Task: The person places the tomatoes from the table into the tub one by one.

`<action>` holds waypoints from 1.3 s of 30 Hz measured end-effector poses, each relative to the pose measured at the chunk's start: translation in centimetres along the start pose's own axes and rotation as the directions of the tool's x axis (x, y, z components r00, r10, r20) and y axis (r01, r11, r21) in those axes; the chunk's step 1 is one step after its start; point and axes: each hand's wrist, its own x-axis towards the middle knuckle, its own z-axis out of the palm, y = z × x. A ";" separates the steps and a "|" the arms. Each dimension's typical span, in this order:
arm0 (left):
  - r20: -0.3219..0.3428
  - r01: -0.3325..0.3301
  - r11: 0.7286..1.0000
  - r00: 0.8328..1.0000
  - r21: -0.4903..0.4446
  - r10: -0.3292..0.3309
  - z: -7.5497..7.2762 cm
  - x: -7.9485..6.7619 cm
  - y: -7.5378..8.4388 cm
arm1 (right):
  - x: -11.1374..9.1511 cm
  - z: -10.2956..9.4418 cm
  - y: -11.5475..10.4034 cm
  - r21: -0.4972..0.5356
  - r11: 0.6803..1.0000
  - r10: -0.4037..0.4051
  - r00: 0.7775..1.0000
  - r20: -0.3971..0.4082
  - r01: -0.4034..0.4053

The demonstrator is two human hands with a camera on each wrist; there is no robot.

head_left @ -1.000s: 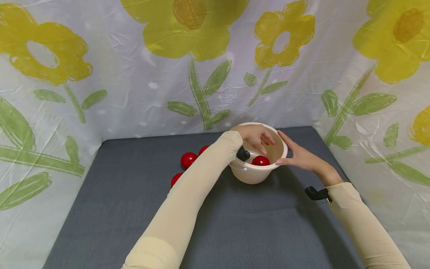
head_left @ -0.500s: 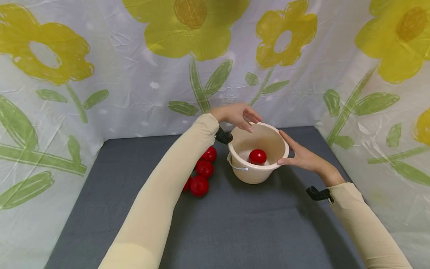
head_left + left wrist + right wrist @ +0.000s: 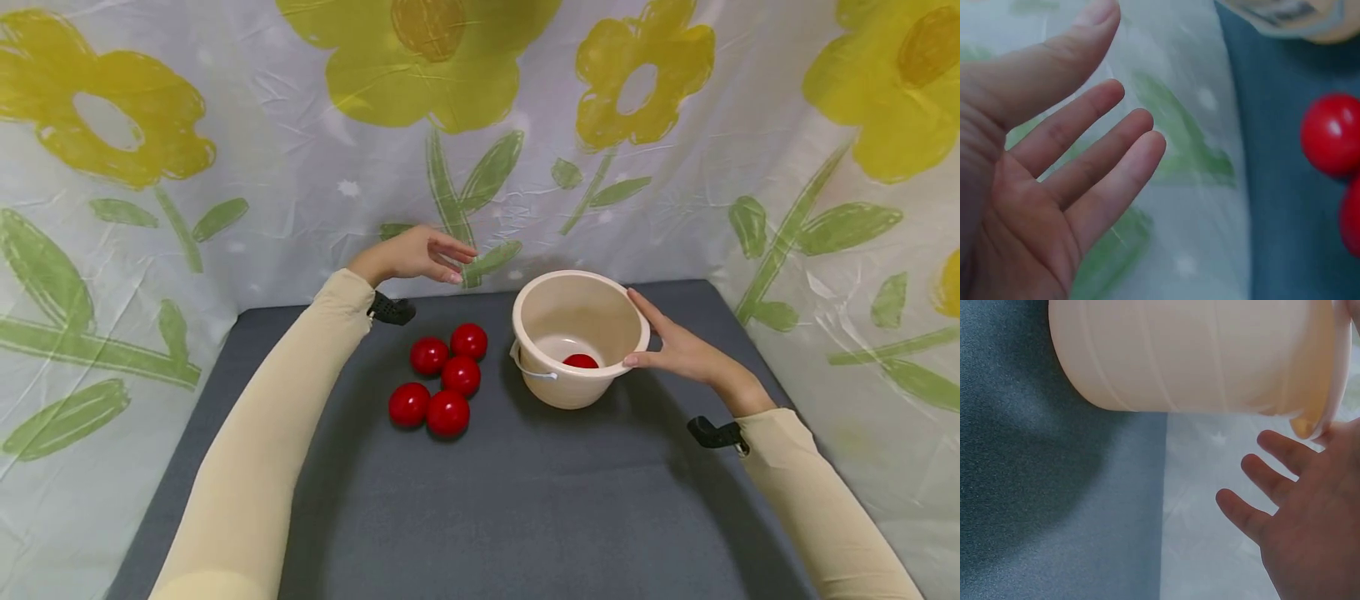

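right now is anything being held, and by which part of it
The right hand holds the bucket by the right side of its rim; the left hand holds nothing.

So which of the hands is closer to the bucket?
Right. The right hand touches the bucket at its right edge; the left hand is off to the bucket's left, not touching it.

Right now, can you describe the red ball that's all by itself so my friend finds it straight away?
Find the dark grey table, then the cream bucket near its far edge. Peek inside for the red ball, partly hidden by the near rim. Five other red balls sit clustered on the table outside; only this one is in the bucket.
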 end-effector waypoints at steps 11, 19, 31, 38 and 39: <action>0.003 0.082 0.997 0.997 0.001 -0.082 3.4 -2.9 -8.6 | 0.0 0.1 0.1 0.002 1.000 -0.001 1.000 -0.007 0.001; 0.027 0.089 0.995 0.996 0.038 -0.090 6.1 -3.1 -11.3 | 0.0 0.1 0.2 0.010 1.000 0.001 1.000 -0.009 -0.001; -0.002 0.120 0.988 0.993 0.095 -0.120 7.9 -3.0 -12.1 | 0.1 0.2 0.2 0.008 1.000 -0.014 1.000 -0.010 0.014; -0.039 0.143 0.978 0.990 0.151 -0.139 8.7 -2.8 -12.6 | 0.0 0.2 0.3 0.002 1.000 -0.007 1.000 -0.011 0.007; -0.045 0.144 0.976 0.989 0.161 -0.139 8.7 -2.8 -12.7 | 0.0 0.2 0.3 0.002 1.000 -0.008 1.000 -0.011 0.008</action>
